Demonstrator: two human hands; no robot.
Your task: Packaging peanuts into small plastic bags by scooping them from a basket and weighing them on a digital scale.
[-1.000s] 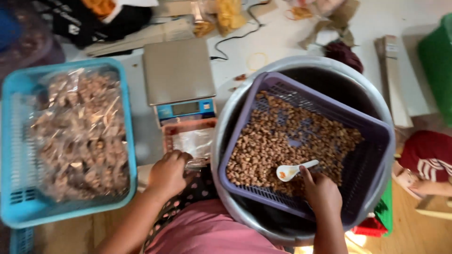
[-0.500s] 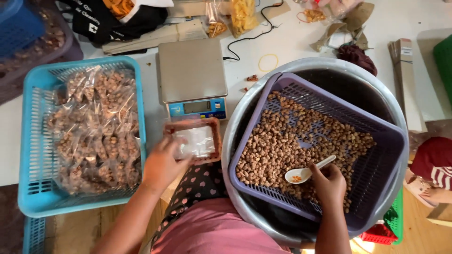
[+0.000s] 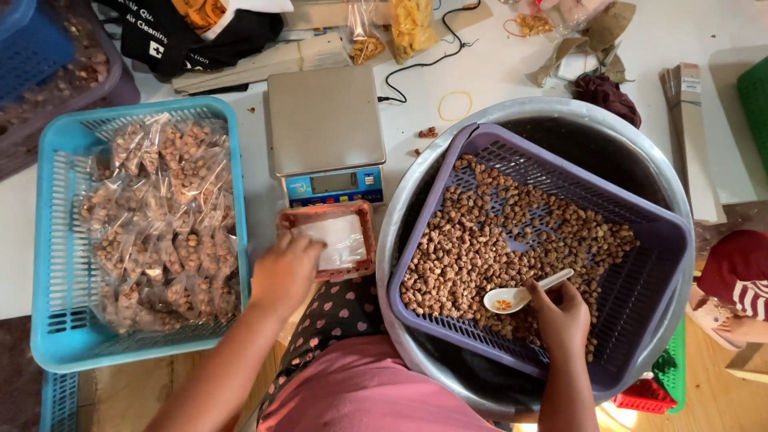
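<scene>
My right hand (image 3: 563,315) grips a white spoon (image 3: 518,294) by its handle, its bowl resting on brown nuts inside a purple slotted basket (image 3: 664,232). That basket sits tilted in a big metal basin (image 3: 400,216). My left hand (image 3: 282,272) rests on the left edge of a small reddish tray (image 3: 366,232) that holds a stack of clear plastic bags (image 3: 336,240); the fingers touch the bags. A digital scale (image 3: 324,120) with a steel plate stands just behind the tray.
A light blue basket (image 3: 56,240) at left is filled with several sealed bags of nuts. Snack packets, a black cable, a rubber band and cardboard strips lie at the back. Another person's striped sleeve (image 3: 744,280) shows at far right.
My left hand has moved up onto the small tray's bags. The spoon hand stays in the basket, shifted slightly. The camera view has drifted, so everything sits lower and further right.
</scene>
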